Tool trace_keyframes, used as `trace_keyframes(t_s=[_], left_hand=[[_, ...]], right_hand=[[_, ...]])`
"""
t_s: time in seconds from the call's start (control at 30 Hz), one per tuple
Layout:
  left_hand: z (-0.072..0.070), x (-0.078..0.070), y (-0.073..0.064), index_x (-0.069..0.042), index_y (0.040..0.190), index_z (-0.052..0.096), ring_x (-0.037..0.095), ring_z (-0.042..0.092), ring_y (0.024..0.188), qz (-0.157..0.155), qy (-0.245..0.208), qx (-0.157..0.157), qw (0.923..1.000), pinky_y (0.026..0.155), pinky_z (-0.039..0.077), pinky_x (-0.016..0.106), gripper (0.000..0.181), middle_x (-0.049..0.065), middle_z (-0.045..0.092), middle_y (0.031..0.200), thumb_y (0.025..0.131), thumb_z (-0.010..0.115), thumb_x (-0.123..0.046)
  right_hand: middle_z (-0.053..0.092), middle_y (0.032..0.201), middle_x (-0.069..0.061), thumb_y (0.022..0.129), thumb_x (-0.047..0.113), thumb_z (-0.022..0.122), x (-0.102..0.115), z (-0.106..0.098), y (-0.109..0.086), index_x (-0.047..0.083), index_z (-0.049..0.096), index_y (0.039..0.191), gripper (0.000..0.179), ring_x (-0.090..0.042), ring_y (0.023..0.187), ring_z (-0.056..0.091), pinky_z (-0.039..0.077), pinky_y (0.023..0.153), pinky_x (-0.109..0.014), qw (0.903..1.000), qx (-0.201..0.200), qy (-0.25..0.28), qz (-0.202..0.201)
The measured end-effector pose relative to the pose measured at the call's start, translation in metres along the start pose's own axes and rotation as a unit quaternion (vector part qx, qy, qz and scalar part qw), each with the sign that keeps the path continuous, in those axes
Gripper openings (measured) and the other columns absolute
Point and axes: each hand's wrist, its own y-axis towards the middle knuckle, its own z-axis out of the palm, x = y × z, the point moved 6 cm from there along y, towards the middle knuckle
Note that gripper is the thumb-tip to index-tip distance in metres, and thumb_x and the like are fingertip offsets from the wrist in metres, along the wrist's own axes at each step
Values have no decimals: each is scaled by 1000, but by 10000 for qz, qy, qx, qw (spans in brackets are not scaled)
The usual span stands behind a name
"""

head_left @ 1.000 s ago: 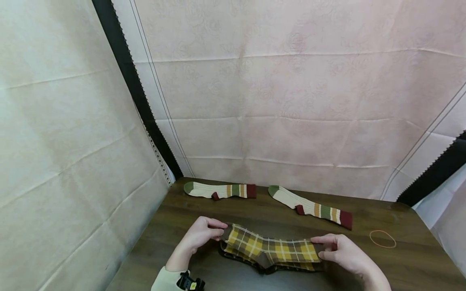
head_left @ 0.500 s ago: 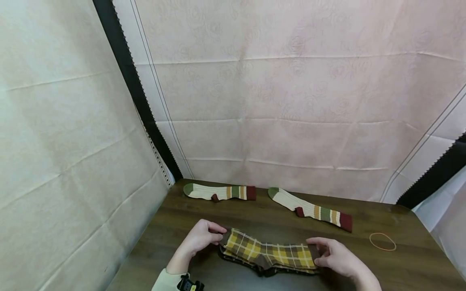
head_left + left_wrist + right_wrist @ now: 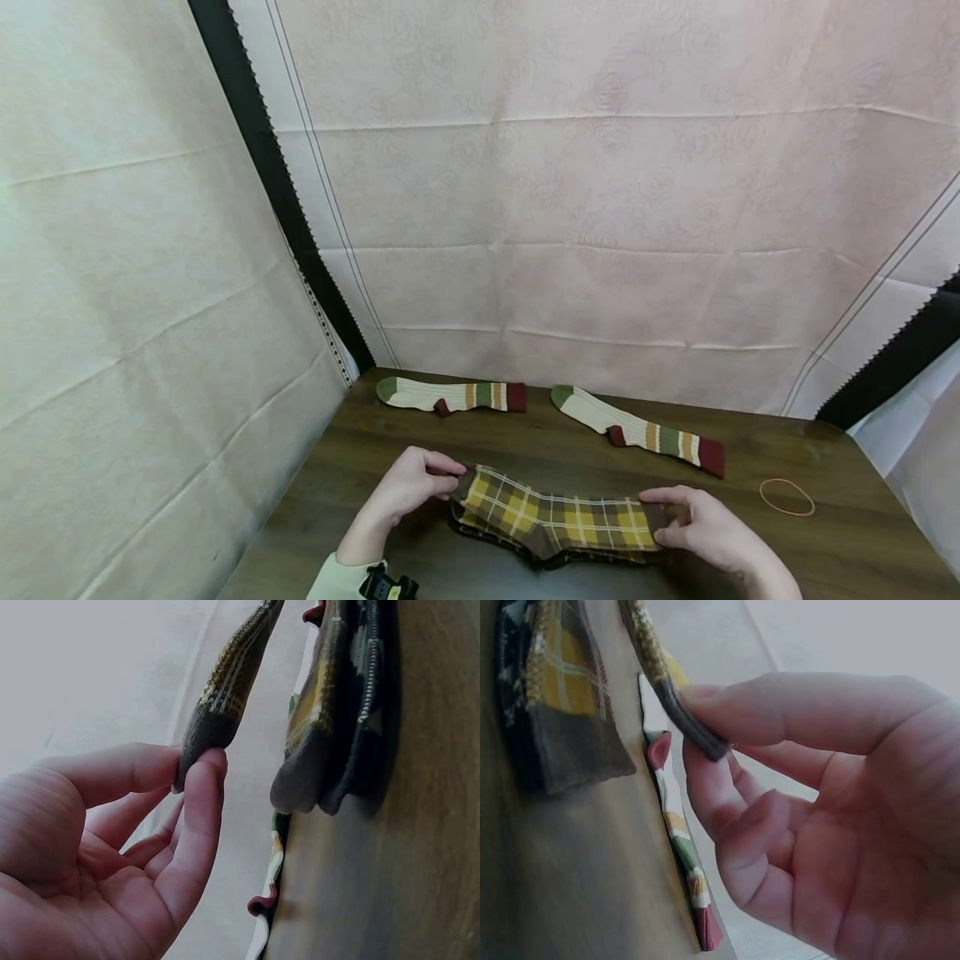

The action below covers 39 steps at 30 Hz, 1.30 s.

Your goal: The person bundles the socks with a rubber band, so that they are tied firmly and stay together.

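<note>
A yellow and brown plaid sock [image 3: 585,518] is stretched lengthwise between my two hands, raised off the table. My left hand [image 3: 408,485] pinches its brown toe between thumb and fingers. At the other end my right hand [image 3: 705,529] pinches the brown cuff. Beneath it, the left wrist view shows another plaid sock [image 3: 304,761] with a dark sock [image 3: 349,750] under it, both lying on the table and apart from the held one. From the head view, the held sock hides most of these two.
Two cream socks with green toes, maroon heels and stripes lie toward the table's back edge, one at left [image 3: 420,393] and one slanting at right [image 3: 592,410]. A thin rubber band [image 3: 785,511] rests on the wooden table [image 3: 330,467] at right. Pale fabric walls [image 3: 600,208] surround it.
My right hand dips inward to the left half a second ago, then returns right. The held sock slackens a little and straightens again. My left hand stays almost still.
</note>
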Motion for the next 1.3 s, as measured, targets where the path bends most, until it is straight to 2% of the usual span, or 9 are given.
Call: trace_keyframes(t_s=[0.17, 0.37, 0.47, 0.63, 0.73, 0.9, 0.97, 1.07, 1.3], left_hand=[[0, 7, 1, 1, 112, 83, 23, 75, 78, -95, 83, 80, 9999, 74, 64, 39, 19, 18, 75, 122, 94, 77, -2], [5, 19, 1, 0, 109, 84, 24, 75, 76, -241, 225, 216, 9992, 72, 64, 43, 19, 18, 74, 121, 91, 79, 1], [5, 22, 0, 0, 107, 84, 24, 75, 76, -291, 268, 181, 9991, 71, 63, 41, 19, 17, 75, 118, 89, 79, 1], [6, 26, 1, 0, 104, 84, 21, 73, 72, -306, 343, 110, 9989, 68, 62, 38, 18, 15, 75, 117, 87, 79, 4], [9, 27, 2, 0, 103, 84, 19, 71, 69, -252, 539, 121, 9982, 63, 60, 35, 20, 15, 75, 112, 86, 77, 8], [12, 28, 3, 0, 102, 84, 17, 70, 66, -268, 908, 135, 9954, 58, 56, 31, 24, 17, 75, 110, 83, 75, 11], [12, 28, 2, 0, 102, 84, 18, 71, 66, -326, 908, 107, 9953, 59, 57, 32, 24, 18, 75, 112, 83, 75, 12], [12, 29, 2, 1, 102, 84, 19, 72, 67, -364, 849, 98, 9957, 60, 59, 33, 24, 20, 74, 114, 83, 75, 12], [12, 29, 1, 0, 103, 84, 19, 72, 69, -382, 767, 133, 9962, 60, 58, 33, 27, 19, 75, 114, 82, 74, 13]], right_hand=[[66, 118, -18, 88, -4, 77, -3, 6, 5, -14, 62, 136, 52, -19, 81, 68, 54, 71, -30, 9999, 102, 42, 69], [70, 111, -7, 81, -2, 83, -14, 14, 14, -1, 73, 129, 49, -24, 96, 60, 52, 81, -42, 9947, -18, -692, 765], [66, 104, -3, 79, -1, 85, -18, 16, 14, 4, 75, 126, 48, -23, 95, 58, 50, 80, -42, 9923, -128, -827, 916], [61, 96, -3, 78, -4, 85, -21, 18, 15, 4, 72, 124, 48, -23, 88, 55, 47, 75, -40, 9933, -229, -621, 944], [60, 95, -4, 78, -6, 84, -23, 18, 16, 5, 70, 124, 49, -24, 89, 53, 45, 75, -40, 9936, -233, -524, 977], [57, 103, -11, 81, -11, 80, -27, 19, 17, 3, 66, 127, 50, -28, 94, 52, 53, 69, -43, 9936, -110, 34, 1127], [56, 105, -13, 82, -11, 80, -28, 19, 17, 3, 66, 128, 50, -29, 94, 52, 56, 65, -44, 9927, -62, 236, 1184], [54, 105, -12, 83, -9, 81, -31, 18, 17, 4, 65, 128, 50, -28, 94, 52, 57, 65, -43, 9923, 42, 247, 1213], [51, 103, -12, 82, -11, 81, -35, 19, 15, 1, 65, 129, 51, -28, 93, 51, 57, 65, -43, 9908, 22, 555, 1238]])
